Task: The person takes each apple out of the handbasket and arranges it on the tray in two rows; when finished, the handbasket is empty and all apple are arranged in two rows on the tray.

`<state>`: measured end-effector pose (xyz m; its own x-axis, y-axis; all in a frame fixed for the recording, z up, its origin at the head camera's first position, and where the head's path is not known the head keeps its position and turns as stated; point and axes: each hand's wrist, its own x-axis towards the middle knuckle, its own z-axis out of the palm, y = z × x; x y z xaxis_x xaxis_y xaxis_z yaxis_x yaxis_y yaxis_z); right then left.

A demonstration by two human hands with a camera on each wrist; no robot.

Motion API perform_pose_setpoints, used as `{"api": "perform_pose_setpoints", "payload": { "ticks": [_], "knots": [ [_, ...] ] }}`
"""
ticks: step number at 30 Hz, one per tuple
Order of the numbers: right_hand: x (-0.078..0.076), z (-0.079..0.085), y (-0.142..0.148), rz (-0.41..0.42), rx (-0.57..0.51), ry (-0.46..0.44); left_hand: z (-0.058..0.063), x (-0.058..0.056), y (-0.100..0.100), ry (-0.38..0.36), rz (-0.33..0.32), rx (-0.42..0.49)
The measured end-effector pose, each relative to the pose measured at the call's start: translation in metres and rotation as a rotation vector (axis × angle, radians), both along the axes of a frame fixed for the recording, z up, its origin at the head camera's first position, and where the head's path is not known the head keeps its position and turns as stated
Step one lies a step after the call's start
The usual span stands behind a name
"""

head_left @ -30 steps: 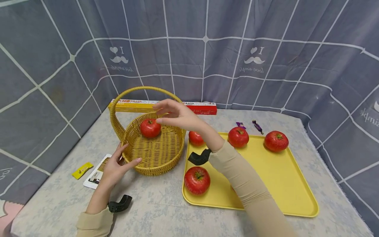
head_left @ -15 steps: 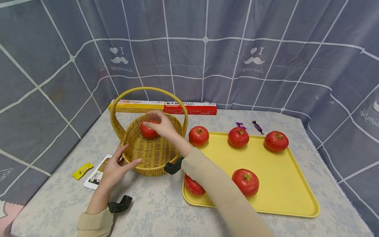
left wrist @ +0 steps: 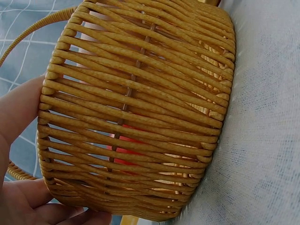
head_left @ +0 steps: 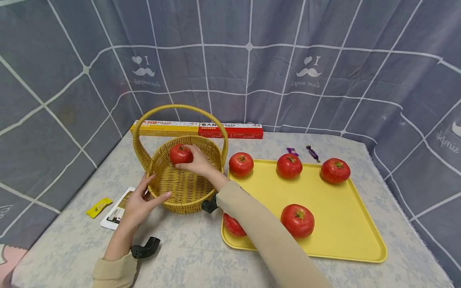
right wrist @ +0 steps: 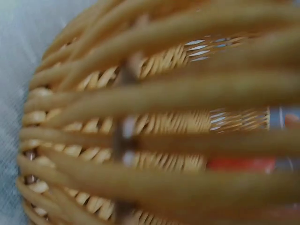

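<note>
A yellow woven basket (head_left: 187,206) with a tall arched handle stands on the table at left centre. My left hand (head_left: 138,206) holds its near left rim; in the left wrist view the fingers and thumb lie around the rim of the basket (left wrist: 136,93). Inside, towards the back left, sits a red apple (head_left: 179,154). My right hand (head_left: 198,161) reaches over the basket's right side and grips this apple, thumb on the near side and fingers over its right top. The right wrist view shows mostly blurred basket weave (right wrist: 187,93) with a red patch behind.
A yellow tray (head_left: 345,224) to the right carries several red apples (head_left: 297,221), one partly behind my right sleeve. Pasta boxes (head_left: 230,131) lie behind the basket. Purple candies (head_left: 313,153) lie behind the tray; a yellow packet (head_left: 99,207) and a white-framed card (head_left: 115,214) lie left.
My right hand has come down and left from above the basket onto the apple inside and now grips it. The left hand has stayed on the rim.
</note>
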<state>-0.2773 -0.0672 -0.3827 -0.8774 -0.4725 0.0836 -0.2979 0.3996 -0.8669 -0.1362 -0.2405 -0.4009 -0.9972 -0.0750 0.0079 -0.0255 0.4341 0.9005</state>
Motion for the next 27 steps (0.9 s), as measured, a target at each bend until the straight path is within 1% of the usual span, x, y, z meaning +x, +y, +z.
{"api": "perform_pose_setpoints", "payload": {
  "ticks": [4,9,11,14,19,27],
  "knots": [
    [-0.0007,-0.0007,-0.0005,0.032,0.067,-0.007,0.0001,-0.0002,0.0004,0.0,-0.002,0.007],
    [-0.0016,-0.0017,-0.0015,0.032,0.107,-0.01,0.0005,-0.0008,0.0006,0.0,-0.002,0.002],
    [-0.0021,-0.0022,-0.0019,0.046,0.113,-0.008,0.0006,-0.001,0.0004,0.0,0.001,-0.003],
    [-0.0028,-0.0032,-0.002,0.084,0.12,-0.008,0.0012,-0.001,0.0002,-0.009,0.008,-0.007],
    [-0.0034,-0.0061,-0.0017,0.174,0.141,-0.018,0.0019,-0.0006,0.0008,-0.025,0.016,-0.015],
    [-0.0011,-0.0067,-0.0007,0.3,0.186,-0.036,0.003,-0.0007,0.0017,-0.023,0.02,-0.02]
  ]
}}
